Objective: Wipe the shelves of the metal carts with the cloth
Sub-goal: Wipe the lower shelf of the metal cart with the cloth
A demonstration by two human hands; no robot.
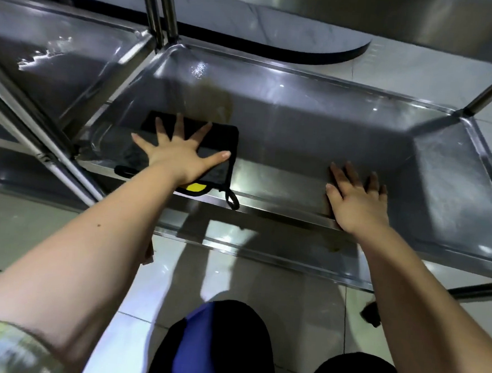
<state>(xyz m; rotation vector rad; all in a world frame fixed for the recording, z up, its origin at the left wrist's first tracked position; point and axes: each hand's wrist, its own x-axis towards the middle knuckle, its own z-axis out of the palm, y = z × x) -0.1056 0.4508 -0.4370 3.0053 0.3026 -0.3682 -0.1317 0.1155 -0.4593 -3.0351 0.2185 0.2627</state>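
Note:
A black cloth with a yellow patch and a hanging loop lies flat on the left part of a steel cart shelf. My left hand presses on the cloth with fingers spread straight. My right hand rests flat on the shelf's front rim to the right, fingers straight, holding nothing. A brownish stain shows on the shelf just beyond the cloth.
A second steel cart shelf stands to the left, with wet streaks. Upright cart posts rise at the back between the two carts. A higher shelf overhangs at the top. Tiled floor and my knees lie below.

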